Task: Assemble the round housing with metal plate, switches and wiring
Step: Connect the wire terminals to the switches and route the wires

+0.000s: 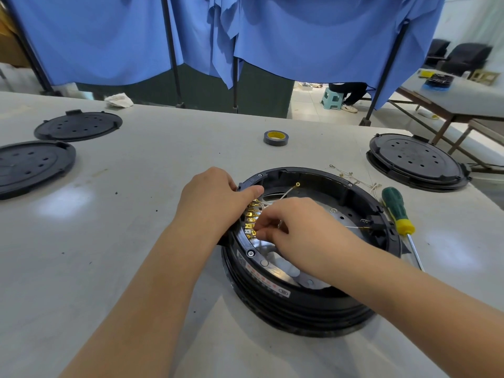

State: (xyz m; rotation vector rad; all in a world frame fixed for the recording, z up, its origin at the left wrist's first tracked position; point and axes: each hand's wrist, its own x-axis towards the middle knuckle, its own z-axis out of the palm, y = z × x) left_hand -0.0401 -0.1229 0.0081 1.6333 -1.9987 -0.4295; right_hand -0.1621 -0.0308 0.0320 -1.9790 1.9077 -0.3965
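Centrally on a pale grey worktable sits a round black housing, open side up, seen from above by the person working on it. Inside it lies a shiny metal plate with small holes, and a row of brass terminals lines the inner left wall. Thin white wires cross the interior, one ending in a small brass ring lug near the far wall.

The left hand grips the housing's left rim, thumb hooked over the edge and fingers curled down the outside. The right hand reaches in from the right, its fingertips pinched together at the lower terminals; it seems to hold a wire end or connector there, though the piece itself is too small to make out.

Just beside the housing on the right lies a screwdriver with a green and yellow handle. Behind it rest loose wires with ring ends. A roll of dark tape sits further back. Three black round covers with holes lie apart on the table: two at the left and one at the right. Blue cloth hangs behind the table.
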